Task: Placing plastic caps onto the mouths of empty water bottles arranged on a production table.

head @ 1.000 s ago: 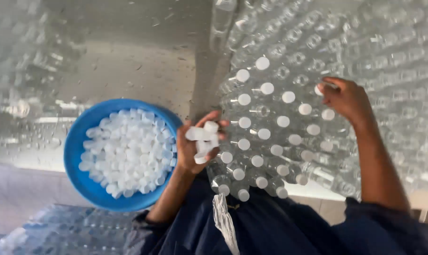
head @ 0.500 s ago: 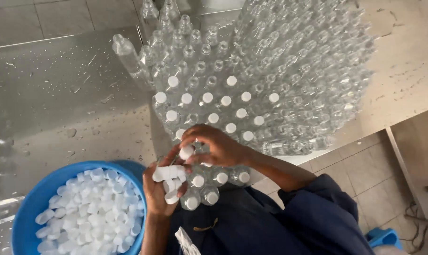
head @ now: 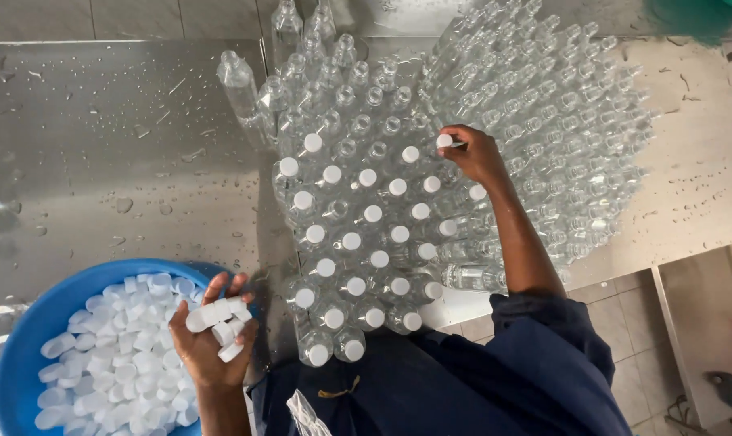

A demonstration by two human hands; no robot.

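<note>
Wet stainless-steel counter (head: 116,137) carries a dense cluster of clear plastic bottles (head: 463,121), the nearer ones already capped white. Right hand (head: 475,155) pinches a white cap (head: 444,140) onto a bottle in the cluster. Left hand (head: 209,343) is cupped around a handful of white caps (head: 219,319), just above the blue basin (head: 27,339) of loose caps at the counter's near edge.
</note>
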